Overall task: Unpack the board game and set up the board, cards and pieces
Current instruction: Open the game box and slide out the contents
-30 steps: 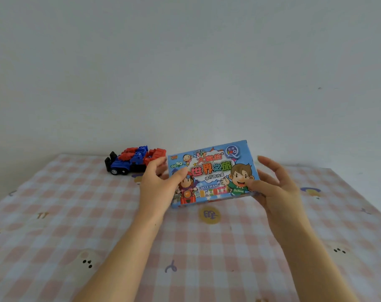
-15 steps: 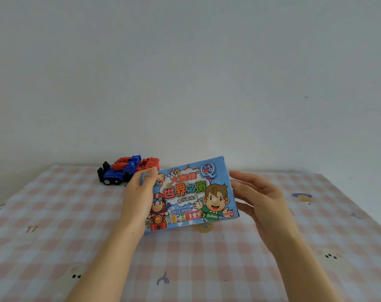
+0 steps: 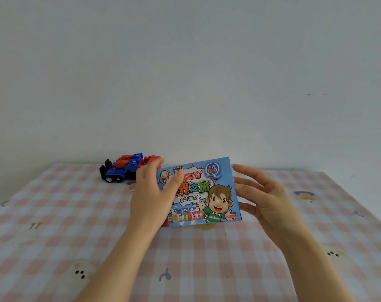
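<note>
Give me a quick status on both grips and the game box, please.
Left grip holds closed game box. Right grip open alongside. Toy truck behind.

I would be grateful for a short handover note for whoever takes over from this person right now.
Left hand: grips the left end of the game box, thumb across its front.
Right hand: open, fingers straight at the box's right edge; contact unclear.
Box: held tilted above the checked table, apparently closed.
Done: box in hand, nothing unpacked.
Left: open it, then lay out the board, cards and pieces.
A toy truck sits at the table's far edge.
</note>
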{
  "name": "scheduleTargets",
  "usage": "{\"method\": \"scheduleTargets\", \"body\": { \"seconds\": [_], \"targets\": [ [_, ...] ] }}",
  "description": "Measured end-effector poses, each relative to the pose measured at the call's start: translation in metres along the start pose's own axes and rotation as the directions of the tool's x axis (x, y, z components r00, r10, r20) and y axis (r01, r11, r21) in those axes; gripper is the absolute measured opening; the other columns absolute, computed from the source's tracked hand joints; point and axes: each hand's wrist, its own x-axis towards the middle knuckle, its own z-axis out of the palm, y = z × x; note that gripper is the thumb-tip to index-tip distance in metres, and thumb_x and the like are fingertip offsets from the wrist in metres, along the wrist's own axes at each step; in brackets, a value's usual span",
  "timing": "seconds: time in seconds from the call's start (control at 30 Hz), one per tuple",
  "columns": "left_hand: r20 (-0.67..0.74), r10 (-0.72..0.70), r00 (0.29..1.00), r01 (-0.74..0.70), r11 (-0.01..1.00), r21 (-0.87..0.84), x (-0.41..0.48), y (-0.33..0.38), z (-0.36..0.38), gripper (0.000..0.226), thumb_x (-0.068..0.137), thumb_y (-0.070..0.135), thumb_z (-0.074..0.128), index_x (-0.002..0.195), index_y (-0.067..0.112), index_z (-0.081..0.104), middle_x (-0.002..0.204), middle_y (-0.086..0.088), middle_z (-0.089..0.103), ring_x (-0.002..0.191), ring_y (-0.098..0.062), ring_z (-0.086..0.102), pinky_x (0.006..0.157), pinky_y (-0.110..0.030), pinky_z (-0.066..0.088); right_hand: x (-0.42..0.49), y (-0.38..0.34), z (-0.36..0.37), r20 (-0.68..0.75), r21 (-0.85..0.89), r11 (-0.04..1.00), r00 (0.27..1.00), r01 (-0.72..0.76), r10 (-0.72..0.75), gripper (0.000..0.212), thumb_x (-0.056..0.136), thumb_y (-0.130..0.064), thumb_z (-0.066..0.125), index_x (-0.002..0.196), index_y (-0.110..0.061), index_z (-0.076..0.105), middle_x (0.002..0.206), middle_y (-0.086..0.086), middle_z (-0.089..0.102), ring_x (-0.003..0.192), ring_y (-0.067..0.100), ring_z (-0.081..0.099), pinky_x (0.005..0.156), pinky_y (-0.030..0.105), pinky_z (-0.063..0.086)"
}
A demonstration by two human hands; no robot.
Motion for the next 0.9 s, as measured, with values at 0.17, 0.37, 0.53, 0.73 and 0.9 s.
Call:
{"method": "scheduleTargets", "body": {
  "seconds": [0.17,0.37,0.53,0.73,0.9],
  "targets": [
    [0.038,0.138,0.990,-0.143,0.971,0.191,-0.001,-0.002,0.005,0.076,0.074,0.082,0.038,0.130,0.031,0.047,0.145,0.009,0.030,0.135,-0.010,0.028,0.101,-0.032,0.034,0.000,0.001,-0.001,0.044,-0.004,1.000,0.999,-0.007,0.007,0.039,0.086,-0.001,0.060,0.116,-0.025,0.063,0.098,0.008,0.074,0.091,0.024,0.071,0.070,0.038,0.056],
    [0.300,0.260,0.918,-0.334,0.915,0.226,-0.007,0.005,0.001,0.104,0.051,0.096,0.036,0.139,0.042,0.033,0.151,0.016,0.020,0.138,-0.003,0.014,0.113,-0.038,0.015,0.002,0.005,0.002,-0.012,-0.051,0.999,1.000,-0.016,0.016,0.038,0.087,0.001,0.056,0.117,-0.023,0.062,0.093,0.008,0.075,0.086,0.022,0.072,0.064,0.031,0.056],
    [0.511,0.271,0.815,-0.483,0.805,0.344,-0.012,0.012,0.005,0.125,0.039,0.094,0.045,0.147,0.045,0.005,0.155,0.018,0.000,0.141,0.001,-0.005,0.118,-0.044,-0.006,0.003,0.008,0.003,-0.053,-0.112,0.994,0.999,-0.004,-0.002,0.037,0.087,0.002,0.054,0.116,-0.020,0.063,0.088,0.007,0.075,0.085,0.020,0.072,0.064,0.026,0.058],
    [0.475,0.342,0.810,-0.554,0.713,0.431,-0.011,0.007,0.005,0.118,0.048,0.093,0.042,0.146,0.045,-0.005,0.154,0.008,0.003,0.144,-0.011,-0.001,0.118,-0.046,-0.005,0.001,0.006,0.007,0.049,-0.121,0.993,0.999,0.010,-0.004,0.048,0.086,0.009,0.053,0.121,-0.023,0.059,0.094,0.004,0.075,0.085,0.020,0.072,0.067,0.025,0.058],
    [0.375,0.467,0.801,-0.593,0.708,0.383,-0.012,0.007,0.005,0.112,0.051,0.087,0.052,0.146,0.034,0.021,0.139,0.001,0.029,0.133,-0.018,0.024,0.116,-0.047,0.016,0.001,0.007,0.005,0.158,-0.068,0.997,0.986,-0.042,0.052,0.055,0.087,0.005,0.055,0.127,-0.032,0.055,0.106,0.004,0.072,0.095,0.025,0.070,0.073,0.036,0.057]
  ]
}}
